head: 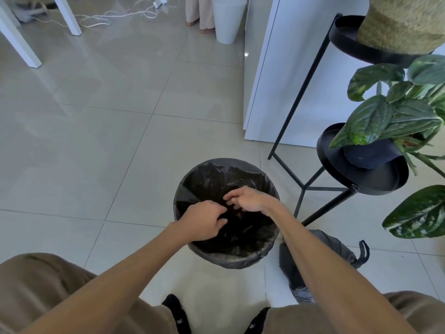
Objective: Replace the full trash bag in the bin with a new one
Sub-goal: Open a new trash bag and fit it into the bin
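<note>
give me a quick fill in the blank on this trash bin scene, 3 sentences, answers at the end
1. Both hands, the left hand and the right hand, reach into the mouth of the ____.
2. The black liner is folded over the bin's ____.
3. The tied full trash bag lies on the floor to the bin's ____.

Missing words: bin; rim; right
</note>
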